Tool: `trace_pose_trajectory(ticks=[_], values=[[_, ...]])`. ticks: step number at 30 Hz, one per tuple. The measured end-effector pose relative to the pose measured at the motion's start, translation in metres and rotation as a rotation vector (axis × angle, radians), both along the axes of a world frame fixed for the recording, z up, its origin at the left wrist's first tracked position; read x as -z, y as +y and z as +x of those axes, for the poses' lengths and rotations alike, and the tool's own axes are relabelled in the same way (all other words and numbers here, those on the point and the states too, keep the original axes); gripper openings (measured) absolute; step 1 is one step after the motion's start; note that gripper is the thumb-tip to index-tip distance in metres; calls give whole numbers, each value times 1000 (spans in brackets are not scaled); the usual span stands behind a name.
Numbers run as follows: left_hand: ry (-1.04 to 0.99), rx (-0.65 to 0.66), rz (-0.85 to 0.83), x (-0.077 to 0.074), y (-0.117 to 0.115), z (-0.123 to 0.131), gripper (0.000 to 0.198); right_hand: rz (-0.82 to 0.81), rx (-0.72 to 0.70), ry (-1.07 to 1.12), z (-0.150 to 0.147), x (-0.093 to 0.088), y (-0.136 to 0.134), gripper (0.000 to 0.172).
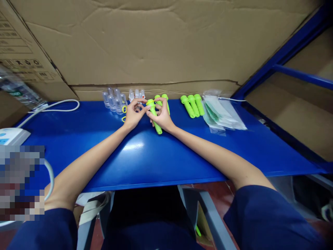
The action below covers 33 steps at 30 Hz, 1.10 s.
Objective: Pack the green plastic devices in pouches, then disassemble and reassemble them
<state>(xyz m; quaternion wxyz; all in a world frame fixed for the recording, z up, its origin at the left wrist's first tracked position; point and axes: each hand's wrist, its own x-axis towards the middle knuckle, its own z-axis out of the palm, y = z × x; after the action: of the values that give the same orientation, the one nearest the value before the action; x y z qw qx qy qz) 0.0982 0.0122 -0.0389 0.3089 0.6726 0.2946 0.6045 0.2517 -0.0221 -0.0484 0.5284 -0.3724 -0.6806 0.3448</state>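
Observation:
My right hand (163, 117) is closed around a lime-green toy flashlight body (157, 127), which tilts with its wider head up and away from me. A yellow ring (150, 102) sits around that head. Thumb and fingers of my left hand (134, 114) pinch at the ring's left side; the exact contact is partly hidden. Two loose yellow rings, one of them the upper ring (124, 109), lie just left of my left hand. Behind my right hand, more green bodies (164, 97) are partly covered.
Several clear plastic caps (111, 103) and small white parts with clear tips (137, 93) stand toward the back. Three green bodies (191, 106) lie right of centre, beside plastic-wrapped packets (221, 113). A cardboard wall (145, 45) borders the blue table (169, 159). A power strip (14, 136) with cable lies left.

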Motion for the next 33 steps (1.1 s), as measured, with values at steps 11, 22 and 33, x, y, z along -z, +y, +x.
trace_pose_trajectory(ticks=[11, 22, 33], values=[[121, -149, 240, -2, -11, 3, 35, 45, 48, 46, 1, 4, 2, 55], [163, -146, 179, -5, -14, 2, 36, 63, 66, 39, -1, 3, 0, 54], [132, -13, 67, -1, -2, -1, 43, 37, 40, 56, -1, -1, -4, 58]])
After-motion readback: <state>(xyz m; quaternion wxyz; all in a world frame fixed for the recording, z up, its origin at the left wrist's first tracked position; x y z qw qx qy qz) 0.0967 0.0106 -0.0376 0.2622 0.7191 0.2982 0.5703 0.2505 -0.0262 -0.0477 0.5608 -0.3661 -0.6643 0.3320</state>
